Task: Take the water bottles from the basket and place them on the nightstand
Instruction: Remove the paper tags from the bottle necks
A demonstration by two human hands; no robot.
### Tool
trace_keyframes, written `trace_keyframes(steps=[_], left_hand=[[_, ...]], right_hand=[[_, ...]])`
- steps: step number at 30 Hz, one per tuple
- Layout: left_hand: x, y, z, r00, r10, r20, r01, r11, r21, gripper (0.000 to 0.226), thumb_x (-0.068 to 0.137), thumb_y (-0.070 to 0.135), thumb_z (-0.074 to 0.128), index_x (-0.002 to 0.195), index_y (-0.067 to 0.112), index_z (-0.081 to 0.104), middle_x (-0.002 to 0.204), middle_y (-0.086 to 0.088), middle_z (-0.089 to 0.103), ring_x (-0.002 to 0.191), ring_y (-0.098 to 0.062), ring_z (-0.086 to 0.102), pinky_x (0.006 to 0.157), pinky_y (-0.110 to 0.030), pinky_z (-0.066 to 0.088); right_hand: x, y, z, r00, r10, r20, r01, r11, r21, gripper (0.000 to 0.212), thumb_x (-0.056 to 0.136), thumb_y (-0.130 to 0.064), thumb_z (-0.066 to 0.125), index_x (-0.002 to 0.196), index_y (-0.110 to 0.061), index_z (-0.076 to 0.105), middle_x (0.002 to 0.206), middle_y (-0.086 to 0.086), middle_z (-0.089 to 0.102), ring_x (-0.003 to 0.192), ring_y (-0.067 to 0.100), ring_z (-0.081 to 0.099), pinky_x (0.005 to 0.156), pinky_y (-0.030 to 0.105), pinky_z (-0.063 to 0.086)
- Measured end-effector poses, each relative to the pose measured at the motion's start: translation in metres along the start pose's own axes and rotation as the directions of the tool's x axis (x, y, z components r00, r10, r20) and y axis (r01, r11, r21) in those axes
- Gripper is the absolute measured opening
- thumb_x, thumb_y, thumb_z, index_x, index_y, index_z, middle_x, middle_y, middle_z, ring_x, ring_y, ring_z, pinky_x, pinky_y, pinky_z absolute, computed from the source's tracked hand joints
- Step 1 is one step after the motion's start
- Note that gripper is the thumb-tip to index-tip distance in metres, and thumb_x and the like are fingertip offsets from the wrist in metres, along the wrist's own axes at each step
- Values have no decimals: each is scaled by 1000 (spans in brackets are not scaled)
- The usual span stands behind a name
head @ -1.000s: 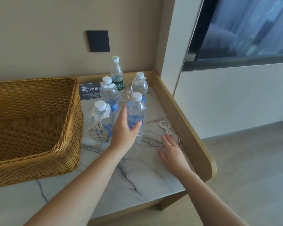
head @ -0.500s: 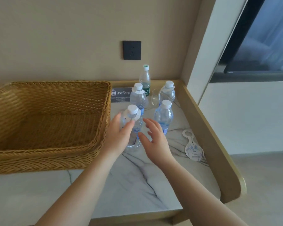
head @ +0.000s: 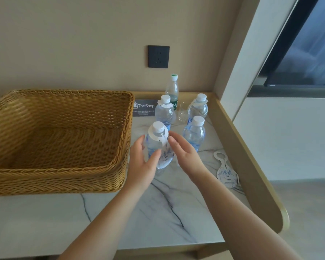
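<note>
The near bottle [head: 159, 145] stood upright on the desk [head: 167, 212], its long axis vertical, directly between the two hands. The left hand [head: 142, 164] had its grip wide, palm turned toward the bottle's left side; its thumb lay in front of the lower body, and whether it touched could not be told. The right hand [head: 184, 154] was likewise spread wide, fingers pointing up past the bottle's right shoulder, just beside it and not closed on anything. Neither hand held the bottle. Both were about equally near, the left perhaps the closer.

A paper tag hung round the bottle's neck and down its front. Any coming move would probably turn on that upright axis: a grip would close from the sides, around the body below the tag collar.

The basket [head: 120, 171] sat at the left of the desk, just beside the left hand, and what showed of its woven floor held nothing. So the task looked close to done. Four more bottles stood behind: one to the right [head: 194, 134], two further back [head: 164, 111] [head: 198, 107], and a taller green-labelled one [head: 172, 91] by the wall. A glass [head: 183, 113] stood among them. A loose tag [head: 225, 169] lay flat near the desk's right rim, well clear of the hands. A sign [head: 144, 107] leaned behind the basket.
</note>
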State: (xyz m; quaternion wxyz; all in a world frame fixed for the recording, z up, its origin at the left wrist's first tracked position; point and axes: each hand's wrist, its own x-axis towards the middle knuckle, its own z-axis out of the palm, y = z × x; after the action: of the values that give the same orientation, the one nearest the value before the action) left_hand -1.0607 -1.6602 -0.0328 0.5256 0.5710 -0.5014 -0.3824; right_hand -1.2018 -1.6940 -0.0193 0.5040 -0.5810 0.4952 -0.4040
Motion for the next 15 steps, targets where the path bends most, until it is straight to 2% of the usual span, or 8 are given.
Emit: trace_keyframes(steps=[2,4,5,6,8,9,12,15], left_hand=[[11,-1,-1,997,-14,72,18,998,-58,76,79,33,58,148,19,30,148,10,41,136,-3,35,111,-28,30],[21,-3,-1,986,23,163,-3,992,-122,72,79,23,53,148,21,33,137,19,52,126,6,45,100,-17,37],[24,-6,-1,982,35,188,-12,992,-126,70,78,19,50,146,22,36,133,19,56,120,6,50,95,-15,39],[27,-11,-2,980,35,197,-10,992,-126,69,78,17,48,146,22,37,135,14,56,121,3,51,97,-17,40],[28,-16,-5,981,11,195,17,990,-141,66,83,20,46,147,23,35,145,5,48,133,-6,43,111,-33,33],[28,-19,-7,982,6,188,21,990,-142,63,87,23,45,148,23,34,149,4,43,137,-6,38,115,-36,28],[26,-23,-8,987,52,151,-35,993,-116,53,98,26,49,148,20,35,150,2,41,134,2,38,110,-18,31],[28,-27,-5,990,65,127,-47,990,-135,47,97,16,51,142,22,39,143,6,44,128,5,45,98,-11,39]], right_hand=[[-3,13,0,996,90,-16,-90,996,1,49,92,-46,54,136,-25,48,126,-9,59,112,-2,55,88,12,42],[-7,28,2,979,201,-44,-199,979,37,53,89,-46,59,136,-25,46,120,-2,62,110,9,58,96,28,46],[-9,34,3,968,245,-55,-241,968,71,51,89,-41,62,134,-21,48,115,3,66,107,15,61,97,35,48],[-12,39,3,961,269,-57,-261,958,122,47,89,-33,65,130,-16,51,108,7,69,99,18,65,94,38,51],[-15,42,1,965,259,-39,-239,932,271,29,90,-15,64,116,-5,58,95,12,70,75,18,65,80,33,56],[-17,41,-1,971,238,-31,-213,914,344,20,90,-8,62,109,-1,60,90,13,69,66,17,62,72,30,56],[-22,33,-11,985,169,-37,-133,877,462,10,90,-1,59,99,-1,59,83,11,67,58,15,59,61,26,54],[-25,15,-16,995,92,-26,-67,866,496,6,89,-2,59,95,-4,59,82,9,68,58,16,59,60,25,54]])
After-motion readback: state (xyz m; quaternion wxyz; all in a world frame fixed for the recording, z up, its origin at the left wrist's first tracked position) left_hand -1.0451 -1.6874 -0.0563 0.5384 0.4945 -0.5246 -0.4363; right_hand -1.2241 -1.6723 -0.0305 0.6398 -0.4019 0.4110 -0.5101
